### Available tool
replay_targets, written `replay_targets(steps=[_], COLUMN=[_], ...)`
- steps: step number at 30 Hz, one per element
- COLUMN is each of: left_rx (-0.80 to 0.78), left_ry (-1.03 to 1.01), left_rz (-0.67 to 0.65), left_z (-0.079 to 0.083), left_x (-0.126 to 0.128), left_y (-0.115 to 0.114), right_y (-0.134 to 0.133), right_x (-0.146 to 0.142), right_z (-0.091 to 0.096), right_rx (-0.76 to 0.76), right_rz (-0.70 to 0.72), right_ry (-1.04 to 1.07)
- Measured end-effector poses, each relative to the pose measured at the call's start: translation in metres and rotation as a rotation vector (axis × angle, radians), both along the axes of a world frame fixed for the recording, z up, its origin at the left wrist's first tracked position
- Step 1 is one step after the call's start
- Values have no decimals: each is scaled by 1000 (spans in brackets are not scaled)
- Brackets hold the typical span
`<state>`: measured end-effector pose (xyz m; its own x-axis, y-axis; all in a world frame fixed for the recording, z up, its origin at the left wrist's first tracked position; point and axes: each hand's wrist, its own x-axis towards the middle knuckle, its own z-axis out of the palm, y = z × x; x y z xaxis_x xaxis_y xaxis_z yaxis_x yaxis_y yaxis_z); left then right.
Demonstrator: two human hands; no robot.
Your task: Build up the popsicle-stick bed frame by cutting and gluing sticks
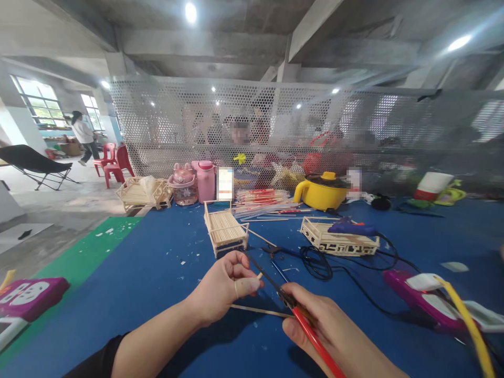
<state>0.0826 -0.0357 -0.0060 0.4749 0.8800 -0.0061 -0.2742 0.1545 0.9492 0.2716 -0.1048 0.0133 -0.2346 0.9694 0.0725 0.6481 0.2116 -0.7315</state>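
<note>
My left hand (236, 283) is closed in a pinch on a short wooden stick (260, 275), whose pale end shows at the fingertips. In my right hand (318, 315) is a pair of red-handled pliers (311, 332), its dark head pointing at the left fingers. A thin dark strip (262, 270) runs between that head and the left fingertips; whether it belongs to the pliers I cannot tell. Below both hands a thin wooden stick (260, 311) stretches across. Just beyond the left hand stands a small bed-like frame of sticks (226, 228).
Dark-jawed pliers (271, 252) lie beyond my hands. A blue glue gun (350, 228) rests on another stick frame (338, 244), with black cable (317, 262) looped nearby. Behind are bundled sticks (263, 198), a yellow pot (323, 193) and a perforated screen (177, 121). A purple power strip (419, 304) sits right.
</note>
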Motion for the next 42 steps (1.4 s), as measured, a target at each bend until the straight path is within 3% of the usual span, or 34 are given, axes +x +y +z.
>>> replay_targets(steps=[11,14,19,22,24,28,30,32,37,42], left_rx=[-4,100,513,691,760,852,866,856,756,800], left_ry=[40,261,867,1150,1234,1311,1302,1254,1250,1354], left_rz=[35,26,120,171,122,-78,-111,-87,118,58], left_z=[-1,2,2,1,2,0,-2,-2,10,4], left_x=[3,-11,-47,-53,-51,-40,-36,-36,-53,-50], left_y=[-3,7,29,34,33,28,27,28,37,38], right_y=[2,1,-1,-2,-3,-4,-5,-5,-7,-3], right_x=[1,-2,-3,0,2,5,6,6,8,11], right_z=[-11,-13,-9,-9,-10,-12,-13,-14,-16,-14], right_rx=[3,-51,-2,21,47,78,75,86,149,167], right_rz=[-38,-90,-185,-211,-235,-260,-256,-253,-274,-294], right_ry=[-71,-77,-15,-18,-24,-15,-9,-12,14,7])
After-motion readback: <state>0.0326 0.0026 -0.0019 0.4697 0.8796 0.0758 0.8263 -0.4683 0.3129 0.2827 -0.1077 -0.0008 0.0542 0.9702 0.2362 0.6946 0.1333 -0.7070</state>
